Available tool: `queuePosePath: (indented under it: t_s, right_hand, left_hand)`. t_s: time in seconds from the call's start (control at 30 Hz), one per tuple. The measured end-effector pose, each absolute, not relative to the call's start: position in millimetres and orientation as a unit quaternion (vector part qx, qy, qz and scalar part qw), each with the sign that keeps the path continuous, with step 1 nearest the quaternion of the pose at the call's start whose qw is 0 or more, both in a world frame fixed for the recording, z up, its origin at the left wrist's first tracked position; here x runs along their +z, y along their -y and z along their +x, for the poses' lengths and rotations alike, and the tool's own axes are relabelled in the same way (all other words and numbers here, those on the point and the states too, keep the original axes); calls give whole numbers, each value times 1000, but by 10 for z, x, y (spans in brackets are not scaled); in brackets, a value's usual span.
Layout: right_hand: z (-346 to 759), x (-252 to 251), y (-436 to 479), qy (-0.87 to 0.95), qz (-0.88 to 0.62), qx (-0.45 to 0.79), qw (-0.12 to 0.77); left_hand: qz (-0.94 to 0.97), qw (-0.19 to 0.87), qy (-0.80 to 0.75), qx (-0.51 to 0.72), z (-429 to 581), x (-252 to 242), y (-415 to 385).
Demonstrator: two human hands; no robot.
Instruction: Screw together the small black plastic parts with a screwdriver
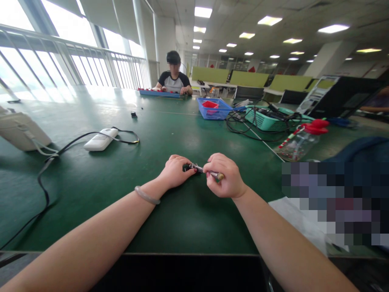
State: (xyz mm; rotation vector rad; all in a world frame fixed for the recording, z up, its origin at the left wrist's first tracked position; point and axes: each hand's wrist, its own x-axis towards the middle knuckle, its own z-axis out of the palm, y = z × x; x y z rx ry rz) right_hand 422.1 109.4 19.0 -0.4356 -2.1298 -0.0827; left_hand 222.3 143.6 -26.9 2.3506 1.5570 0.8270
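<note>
Both hands meet over the green table (127, 170) near its front. My left hand (176, 171) is closed around a small dark part that is mostly hidden under the fingers. My right hand (225, 175) is closed in a fist on a thin metal tool (200, 168), whose tip points left into the dark part. The tool's butt end shows between the fingers at the right. A pale bangle sits on my left wrist.
A white device (101, 139) with a black cable lies to the left, beside a beige case (21, 129). A blue basket (214, 108), a green basket (264, 118) with cables and a red-capped bottle (300, 142) stand at the back right. Another person (174, 79) sits at the far end.
</note>
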Motion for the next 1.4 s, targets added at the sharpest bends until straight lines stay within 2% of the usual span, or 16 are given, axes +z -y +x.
queuePosePath:
  t_s: [0.13,0.4,0.6,0.97,1.13,1.4]
  right_hand:
    - [4239,191,-1091,846,-208,15,490]
    - [4262,170,-1119,852,-252,47,457]
    - [4278,146,-1148,797,-321,50,509]
    - [4429,-62,-1516,676,-367,322,552]
    - [4441,-63,-1553,626,-349,358,599]
    - [4431,-111,-1586,640,-342,382,572]
  left_hand:
    - [795,104,-528,280,2220,-273,-1442]
    - [803,110,-521,268,2204,-285,-1461]
    - [804,114,-519,268,2197,-286,-1469]
    - [809,123,-515,256,2192,-265,-1471]
    - [809,122,-515,258,2191,-270,-1472]
    - [807,118,-517,260,2197,-260,-1460]
